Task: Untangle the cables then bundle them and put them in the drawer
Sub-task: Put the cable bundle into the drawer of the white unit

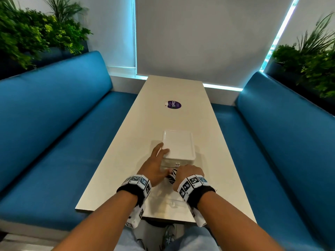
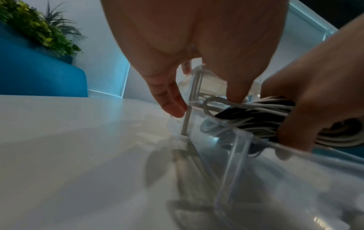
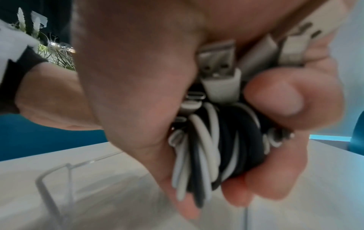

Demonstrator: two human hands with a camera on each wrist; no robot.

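My arms are bare. Each wrist wears a black band carrying white blocks printed with black square markers; light blue jeans at six o'clock.

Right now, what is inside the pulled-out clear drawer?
The cable bundle, black and white, gripped by the right hand, sits at the clear drawer opening. Through the walls no other contents show; the floor under the hand is hidden.

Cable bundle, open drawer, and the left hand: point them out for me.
cable bundle [image 3: 206, 149]: right wrist view, on the wound black and white loops.
open drawer [image 2: 230, 165]: left wrist view, on its clear front corner wall.
left hand [image 1: 155, 163]: head view, on its back.
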